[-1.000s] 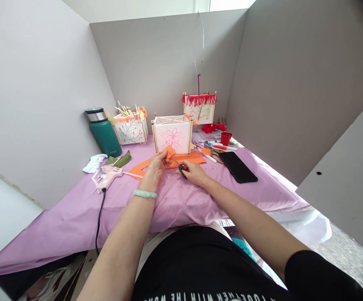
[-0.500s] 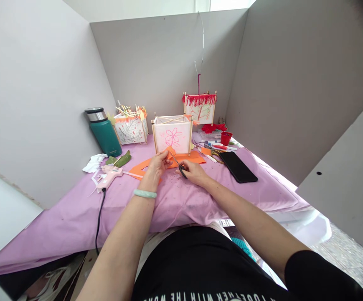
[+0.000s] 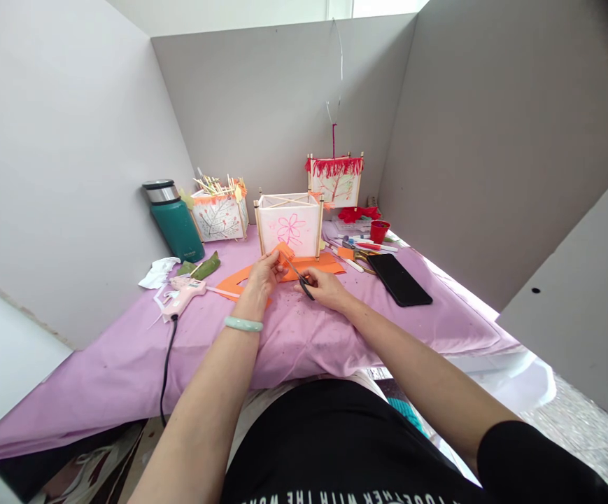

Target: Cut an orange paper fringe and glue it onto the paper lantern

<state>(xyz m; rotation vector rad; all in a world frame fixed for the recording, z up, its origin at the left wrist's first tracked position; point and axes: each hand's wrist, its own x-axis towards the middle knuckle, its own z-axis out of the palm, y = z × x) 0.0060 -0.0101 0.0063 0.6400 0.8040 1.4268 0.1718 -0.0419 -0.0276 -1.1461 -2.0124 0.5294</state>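
One fringed strip of orange paper (image 3: 284, 250) is pinched between the thumb and fingers of the left hand (image 3: 266, 271), held up over the middle of the worktop (image 3: 329, 336), just in front of the flower-painted lantern (image 3: 296, 215). Black-handled scissors (image 3: 306, 285) are grasped in the right hand (image 3: 323, 287), their blades pointed at the strip; whether the blades are parted cannot be told. Below the hands, flat orange paper (image 3: 324, 264) is spread on the lilac cloth, and a curved orange piece (image 3: 229, 283) is laid left of it. A pale green bangle (image 3: 243, 324) is worn on the left wrist.

Toward the worktop's left edge, a pink glue gun (image 3: 182, 297) is set down, its black cord (image 3: 166, 374) draped over the front edge. Behind it are placed a crumpled white tissue (image 3: 159, 273) and a green leaf (image 3: 206, 266). The back left corner is taken up by a teal bottle (image 3: 178, 227) and a lantern filled with sticks (image 3: 218, 218).

Toward the right edge, a black phone (image 3: 401, 280) is laid face up, with gold-handled scissors (image 3: 365, 262), markers (image 3: 382, 246) and a red cup (image 3: 380, 232) placed behind it. Near the back right corner, a red-fringed lantern (image 3: 336, 189) is hung by a purple cord (image 3: 334, 141).
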